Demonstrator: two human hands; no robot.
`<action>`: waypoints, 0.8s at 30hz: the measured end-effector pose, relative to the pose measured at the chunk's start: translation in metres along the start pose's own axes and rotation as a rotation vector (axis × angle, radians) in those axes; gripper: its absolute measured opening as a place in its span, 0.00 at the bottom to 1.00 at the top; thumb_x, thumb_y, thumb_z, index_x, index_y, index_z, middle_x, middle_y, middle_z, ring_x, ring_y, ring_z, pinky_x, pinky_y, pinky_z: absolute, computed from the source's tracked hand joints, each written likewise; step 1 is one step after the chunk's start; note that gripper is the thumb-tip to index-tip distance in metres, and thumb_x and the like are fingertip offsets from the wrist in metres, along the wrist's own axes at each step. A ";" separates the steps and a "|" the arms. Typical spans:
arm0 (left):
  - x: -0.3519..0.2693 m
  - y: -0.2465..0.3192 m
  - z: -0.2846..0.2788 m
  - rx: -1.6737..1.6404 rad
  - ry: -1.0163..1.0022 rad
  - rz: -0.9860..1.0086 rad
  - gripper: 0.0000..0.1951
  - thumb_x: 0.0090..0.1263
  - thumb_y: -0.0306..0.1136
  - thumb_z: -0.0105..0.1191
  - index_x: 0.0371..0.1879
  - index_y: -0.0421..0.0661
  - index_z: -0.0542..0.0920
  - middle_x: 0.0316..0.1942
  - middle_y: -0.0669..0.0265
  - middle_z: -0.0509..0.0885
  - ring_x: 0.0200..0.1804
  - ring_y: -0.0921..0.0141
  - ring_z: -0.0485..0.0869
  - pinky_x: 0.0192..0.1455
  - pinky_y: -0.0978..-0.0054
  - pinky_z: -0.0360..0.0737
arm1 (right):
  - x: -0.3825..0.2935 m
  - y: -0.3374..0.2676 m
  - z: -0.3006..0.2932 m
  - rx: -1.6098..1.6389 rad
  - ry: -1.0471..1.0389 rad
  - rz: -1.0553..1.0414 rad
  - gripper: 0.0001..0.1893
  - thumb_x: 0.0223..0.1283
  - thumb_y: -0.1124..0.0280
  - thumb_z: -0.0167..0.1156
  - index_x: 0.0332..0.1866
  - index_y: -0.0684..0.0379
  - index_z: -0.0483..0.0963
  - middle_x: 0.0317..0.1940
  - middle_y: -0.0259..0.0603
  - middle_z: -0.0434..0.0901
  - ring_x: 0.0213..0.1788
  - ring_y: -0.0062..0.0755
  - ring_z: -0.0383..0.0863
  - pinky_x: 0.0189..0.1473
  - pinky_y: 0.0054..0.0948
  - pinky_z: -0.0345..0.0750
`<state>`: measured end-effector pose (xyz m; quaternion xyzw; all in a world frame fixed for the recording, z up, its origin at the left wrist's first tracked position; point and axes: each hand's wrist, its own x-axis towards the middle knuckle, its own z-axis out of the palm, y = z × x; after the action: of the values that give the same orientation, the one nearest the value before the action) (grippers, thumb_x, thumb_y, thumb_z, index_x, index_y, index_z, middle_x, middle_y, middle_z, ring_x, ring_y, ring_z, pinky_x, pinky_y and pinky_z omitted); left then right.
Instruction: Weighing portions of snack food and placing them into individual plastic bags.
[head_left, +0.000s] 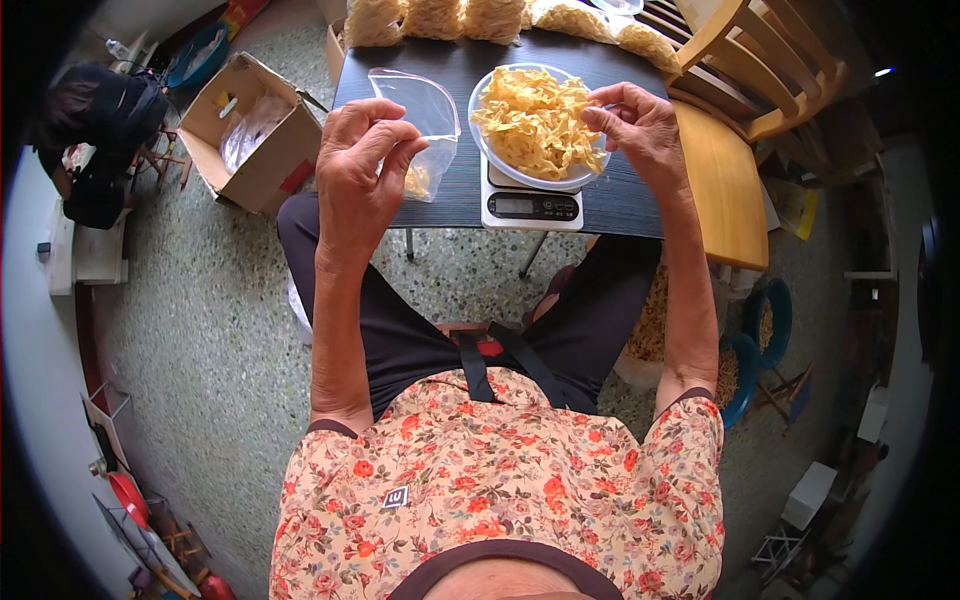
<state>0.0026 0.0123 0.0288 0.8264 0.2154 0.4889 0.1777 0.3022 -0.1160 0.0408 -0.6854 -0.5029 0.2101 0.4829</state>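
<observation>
My left hand (367, 157) pinches the edge of a clear plastic zip bag (431, 161), which lies partly on the dark table (450, 217) with a few pale yellow pieces in its bottom. A heap of yellow, dried, flake-like food (532, 124) fills a white plastic bowl (480, 142). The bowl rests on a white digital kitchen scale (532, 211) with a black control panel. At the bowl's right rim is my right hand (634, 124), its thumb and fingertips against the flakes; whether it grips a piece is unclear.
Filled clear bags (495, 19) line the table's far edge. An open cardboard box (255, 176) holding plastic bags stands left. A wooden chair (720, 187) adjoins the table at right, with blue-green tubs (742, 382) beyond. Another person (112, 112) is at far left.
</observation>
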 end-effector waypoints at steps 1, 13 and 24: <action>0.000 0.000 0.000 -0.001 0.000 0.002 0.07 0.58 0.24 0.71 0.34 0.43 0.87 0.43 0.66 0.83 0.46 0.65 0.81 0.46 0.69 0.80 | 0.001 0.000 -0.001 0.023 0.005 0.000 0.11 0.61 0.65 0.74 0.41 0.62 0.84 0.30 0.35 0.87 0.29 0.12 0.81 0.30 0.16 0.79; 0.004 0.001 -0.002 -0.123 -0.002 -0.032 0.07 0.59 0.19 0.68 0.35 0.39 0.85 0.46 0.63 0.84 0.45 0.68 0.84 0.47 0.71 0.82 | 0.005 0.007 0.009 0.757 0.228 0.153 0.08 0.66 0.71 0.69 0.41 0.64 0.80 0.34 0.39 0.86 0.32 0.21 0.87 0.38 0.22 0.88; -0.001 -0.011 0.011 -0.307 -0.021 -0.083 0.08 0.56 0.17 0.70 0.33 0.40 0.87 0.48 0.64 0.83 0.49 0.70 0.84 0.51 0.73 0.82 | 0.002 -0.085 0.113 -0.017 0.415 -0.551 0.08 0.58 0.77 0.73 0.35 0.61 0.78 0.31 0.36 0.84 0.29 0.21 0.85 0.30 0.23 0.82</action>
<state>0.0103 0.0200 0.0177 0.7849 0.1700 0.4998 0.3243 0.1741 -0.0610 0.0647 -0.5558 -0.5618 -0.0764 0.6079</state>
